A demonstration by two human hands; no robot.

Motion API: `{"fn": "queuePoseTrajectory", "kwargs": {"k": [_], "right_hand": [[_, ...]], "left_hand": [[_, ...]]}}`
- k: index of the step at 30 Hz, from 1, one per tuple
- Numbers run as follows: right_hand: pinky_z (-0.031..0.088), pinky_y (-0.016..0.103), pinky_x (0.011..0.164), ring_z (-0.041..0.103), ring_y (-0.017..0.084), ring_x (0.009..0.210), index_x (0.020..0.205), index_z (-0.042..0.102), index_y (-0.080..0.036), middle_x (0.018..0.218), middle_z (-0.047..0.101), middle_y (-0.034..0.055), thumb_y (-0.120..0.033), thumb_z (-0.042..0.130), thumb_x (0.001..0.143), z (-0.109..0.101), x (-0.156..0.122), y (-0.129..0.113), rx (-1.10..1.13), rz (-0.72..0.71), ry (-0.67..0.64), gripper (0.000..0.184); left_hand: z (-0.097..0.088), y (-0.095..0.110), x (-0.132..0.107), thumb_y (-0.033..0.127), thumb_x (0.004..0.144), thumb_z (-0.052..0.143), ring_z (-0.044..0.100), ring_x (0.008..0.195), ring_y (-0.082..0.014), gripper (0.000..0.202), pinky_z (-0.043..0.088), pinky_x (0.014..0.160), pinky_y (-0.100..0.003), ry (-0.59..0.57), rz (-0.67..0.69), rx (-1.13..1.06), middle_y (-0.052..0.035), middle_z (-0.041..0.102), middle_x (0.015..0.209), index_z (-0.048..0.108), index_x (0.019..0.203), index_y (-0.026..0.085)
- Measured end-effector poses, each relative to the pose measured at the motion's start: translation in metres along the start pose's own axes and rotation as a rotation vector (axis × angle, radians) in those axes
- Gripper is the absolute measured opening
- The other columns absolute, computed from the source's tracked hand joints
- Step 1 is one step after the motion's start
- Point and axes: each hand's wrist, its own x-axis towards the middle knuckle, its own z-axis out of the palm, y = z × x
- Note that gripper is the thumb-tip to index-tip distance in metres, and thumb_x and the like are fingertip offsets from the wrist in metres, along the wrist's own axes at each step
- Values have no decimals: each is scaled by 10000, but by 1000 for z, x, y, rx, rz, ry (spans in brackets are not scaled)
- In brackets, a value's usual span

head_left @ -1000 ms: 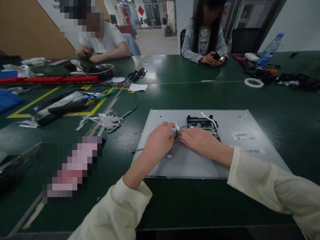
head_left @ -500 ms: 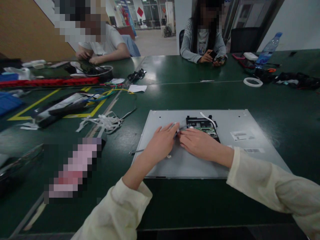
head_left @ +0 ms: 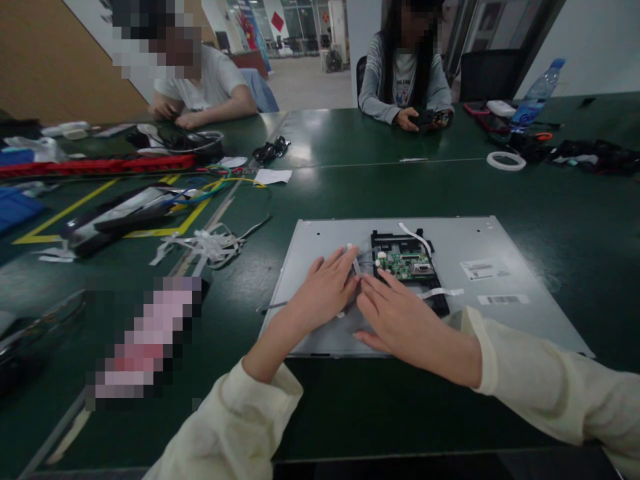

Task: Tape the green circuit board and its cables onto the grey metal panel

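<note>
A flat grey metal panel (head_left: pixel 465 240), likely the back of a screen, lies on the green table. Mounted on it is a black frame (head_left: pixel 442 305) holding a green circuit board (head_left: pixel 400 265). My left hand (head_left: pixel 325 287) rests flat on the panel left of the board, fingers stretched along a short strip of tape (head_left: pixel 357 265) over thin cables. At the lower end of that strip are the fingertips of my right hand (head_left: pixel 400 317), its fingers extended and thumb apart. White strips (head_left: pixel 443 292) also lie on the frame. Part of the cables is hidden under my left hand.
Tangled white strips (head_left: pixel 210 245) and a pixelated pink object (head_left: pixel 155 327) lie to the left. A tape roll (head_left: pixel 506 161) and a water bottle (head_left: pixel 537 97) are at the back right. Two people sit across the table; one holds a black object (head_left: pixel 430 120).
My right hand has moved down and toward me, its thumb now spread, uncovering more of the circuit board and a lower white strip. My left hand stays nearly in place.
</note>
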Motion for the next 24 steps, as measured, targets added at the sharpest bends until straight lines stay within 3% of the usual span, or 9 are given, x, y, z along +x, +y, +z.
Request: {"fn": "queuePoseTrajectory", "kwargs": {"k": [6,11,14,18,24], "right_hand": [[370,420,1070,548,317,1187,1067,592,-44,1201,605,259,-471,540,878,2,-7,-13,-90,-26,41,470],[379,425,1063,556,320,1182,1101,567,-13,1220,580,297,-358,496,913,2,-10,-20,-131,-37,27,399],[382,431,1059,563,306,1174,1094,572,-29,1220,586,285,-308,507,907,2,-12,-24,-130,-27,29,343],[378,473,1049,550,328,1169,1091,583,-35,1176,607,275,-417,525,893,-4,-13,-25,-89,-21,31,434],[353,520,1043,476,322,1196,1173,557,-114,1214,572,169,-417,504,898,-20,-7,-17,65,-127,55,413]], "left_hand": [[-2,5,-1,355,959,286,180,1447,-227,575,178,1142,-492,-24,3,17,-107,230,1559,191,1494,165],[-2,3,1,428,949,311,156,1452,-235,622,158,1151,-478,-27,-35,40,-127,156,1574,215,1486,129],[-1,0,2,462,938,321,169,1449,-235,648,167,1151,-463,-11,-32,37,-135,175,1569,220,1484,129],[0,-3,2,461,932,326,181,1446,-240,644,167,1149,-464,-4,-28,24,-144,194,1564,225,1482,141],[-2,-8,2,427,900,423,221,1433,-254,691,189,1137,-493,15,-9,-48,-161,241,1548,180,1486,152]]}}
